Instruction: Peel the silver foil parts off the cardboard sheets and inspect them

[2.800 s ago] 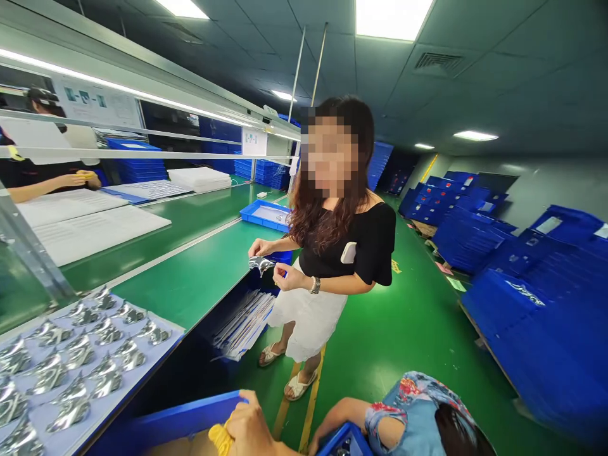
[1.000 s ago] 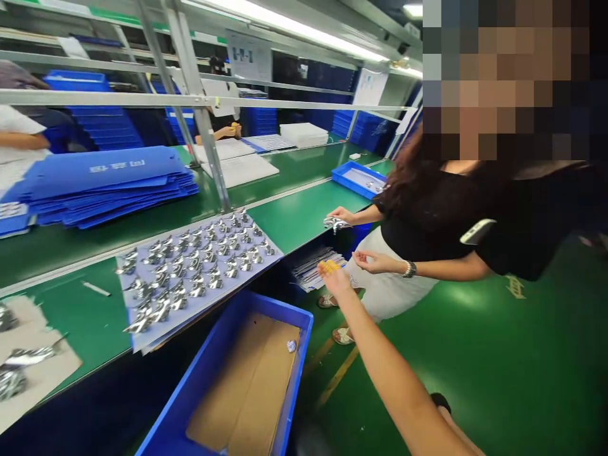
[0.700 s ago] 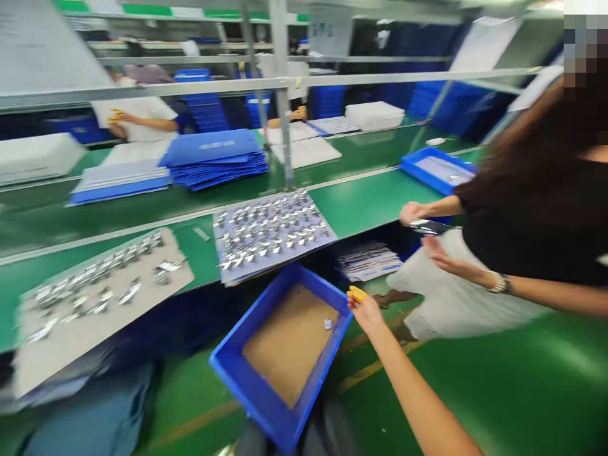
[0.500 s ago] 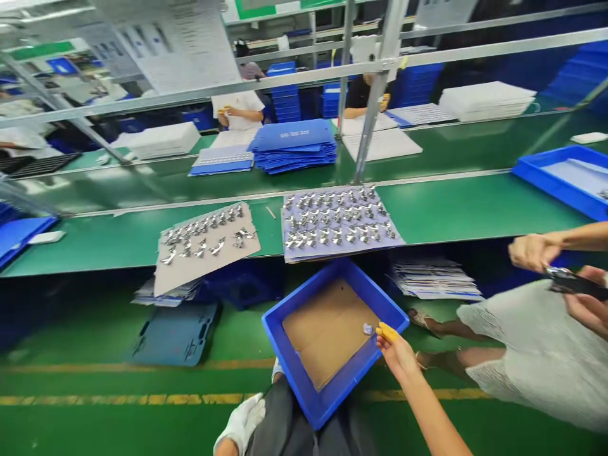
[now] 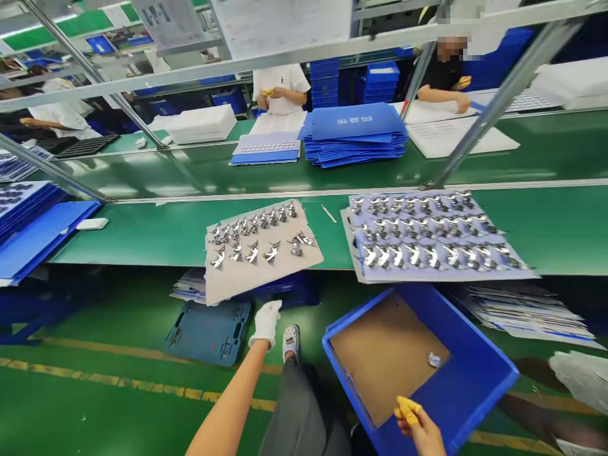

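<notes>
My left hand [image 5: 266, 323], in a white glove, reaches forward above the floor, just short of the pale cardboard sheet [image 5: 256, 278]. Its fingers are loosely extended, with nothing visible in them. On that sheet sit shiny, curved metal parts [image 5: 271, 252], a full row behind and a looser row in front. My right hand [image 5: 420, 427] has yellow finger covers and hangs over the near part of a blue bin [image 5: 475, 386]. Its fingertips are drawn together, and nothing shows between them. A small crumpled wad [image 5: 434, 360] lies on the brown cardboard lining [image 5: 380, 348] in the bin.
Another sheet [image 5: 427, 272] holds several rows of metal parts on the green bench [image 5: 156, 234]. A metal post [image 5: 503, 101] stands behind it. Below are a grey-blue plastic board [image 5: 209, 332] and stacked sheets [image 5: 527, 310]. People [image 5: 280, 85] sit across the bench.
My left hand has moved from beside my thigh forward toward the cardboard sheet. My right hand has shifted to the bin's near side. The view has turned left, and the co-worker's hands at right are out of sight.
</notes>
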The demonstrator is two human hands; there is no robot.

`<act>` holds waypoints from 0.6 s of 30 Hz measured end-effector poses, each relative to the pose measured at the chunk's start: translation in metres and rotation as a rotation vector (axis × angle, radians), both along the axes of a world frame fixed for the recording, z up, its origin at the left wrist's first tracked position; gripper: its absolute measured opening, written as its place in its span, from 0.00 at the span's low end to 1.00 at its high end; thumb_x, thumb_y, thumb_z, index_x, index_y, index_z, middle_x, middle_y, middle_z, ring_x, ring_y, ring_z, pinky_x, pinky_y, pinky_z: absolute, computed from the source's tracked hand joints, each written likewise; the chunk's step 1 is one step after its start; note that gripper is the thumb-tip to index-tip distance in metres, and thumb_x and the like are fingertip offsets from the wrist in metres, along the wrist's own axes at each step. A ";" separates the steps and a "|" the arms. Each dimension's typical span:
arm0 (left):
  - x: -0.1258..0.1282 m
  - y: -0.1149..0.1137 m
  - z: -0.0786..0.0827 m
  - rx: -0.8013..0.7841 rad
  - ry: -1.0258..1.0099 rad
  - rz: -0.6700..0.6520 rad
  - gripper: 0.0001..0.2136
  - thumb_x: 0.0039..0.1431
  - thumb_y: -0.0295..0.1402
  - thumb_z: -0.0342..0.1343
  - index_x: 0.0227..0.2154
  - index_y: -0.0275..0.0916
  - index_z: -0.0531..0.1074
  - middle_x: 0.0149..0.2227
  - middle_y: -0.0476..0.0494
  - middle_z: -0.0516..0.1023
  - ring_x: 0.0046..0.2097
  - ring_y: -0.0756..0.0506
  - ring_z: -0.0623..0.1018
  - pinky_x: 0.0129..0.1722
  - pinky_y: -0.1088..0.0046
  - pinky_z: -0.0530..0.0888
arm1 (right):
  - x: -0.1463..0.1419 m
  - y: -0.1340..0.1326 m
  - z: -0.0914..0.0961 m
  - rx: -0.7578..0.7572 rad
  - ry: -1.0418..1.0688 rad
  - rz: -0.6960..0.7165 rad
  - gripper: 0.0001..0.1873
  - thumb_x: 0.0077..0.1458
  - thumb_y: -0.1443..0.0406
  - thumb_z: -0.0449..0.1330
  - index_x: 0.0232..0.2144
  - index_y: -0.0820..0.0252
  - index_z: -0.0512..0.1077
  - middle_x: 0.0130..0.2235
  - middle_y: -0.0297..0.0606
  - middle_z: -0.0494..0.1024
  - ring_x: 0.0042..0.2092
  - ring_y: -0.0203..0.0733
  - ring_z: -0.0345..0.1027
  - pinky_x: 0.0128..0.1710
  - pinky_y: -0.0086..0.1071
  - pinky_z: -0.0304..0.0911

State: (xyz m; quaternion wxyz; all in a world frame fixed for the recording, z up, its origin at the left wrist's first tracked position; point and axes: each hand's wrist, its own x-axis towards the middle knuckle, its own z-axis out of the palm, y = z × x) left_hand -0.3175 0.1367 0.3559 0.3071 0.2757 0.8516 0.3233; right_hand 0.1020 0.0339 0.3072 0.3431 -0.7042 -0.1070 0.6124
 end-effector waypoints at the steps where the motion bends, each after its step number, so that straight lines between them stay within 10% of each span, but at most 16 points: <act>1: -0.035 0.018 0.004 0.016 0.060 0.005 0.15 0.62 0.44 0.53 0.38 0.35 0.73 0.29 0.48 0.75 0.31 0.49 0.74 0.37 0.66 0.74 | -0.038 0.012 0.003 0.037 -0.019 0.062 0.19 0.19 0.57 0.70 0.21 0.57 0.77 0.20 0.39 0.79 0.21 0.44 0.71 0.22 0.35 0.67; 8: -0.229 0.069 0.027 0.075 0.495 0.047 0.17 0.62 0.38 0.47 0.47 0.36 0.75 0.46 0.34 0.77 0.51 0.39 0.74 0.55 0.60 0.67 | -0.339 0.149 0.056 0.561 -0.085 0.726 0.10 0.51 0.61 0.60 0.34 0.53 0.80 0.37 0.40 0.82 0.39 0.47 0.75 0.42 0.40 0.69; 18: -0.285 0.081 0.026 -0.034 0.741 0.032 0.27 0.61 0.46 0.49 0.56 0.33 0.69 0.47 0.27 0.69 0.52 0.31 0.67 0.52 0.50 0.62 | -0.579 0.266 0.082 1.218 -0.809 1.441 0.11 0.60 0.73 0.51 0.37 0.63 0.74 0.41 0.48 0.74 0.44 0.50 0.62 0.44 0.42 0.60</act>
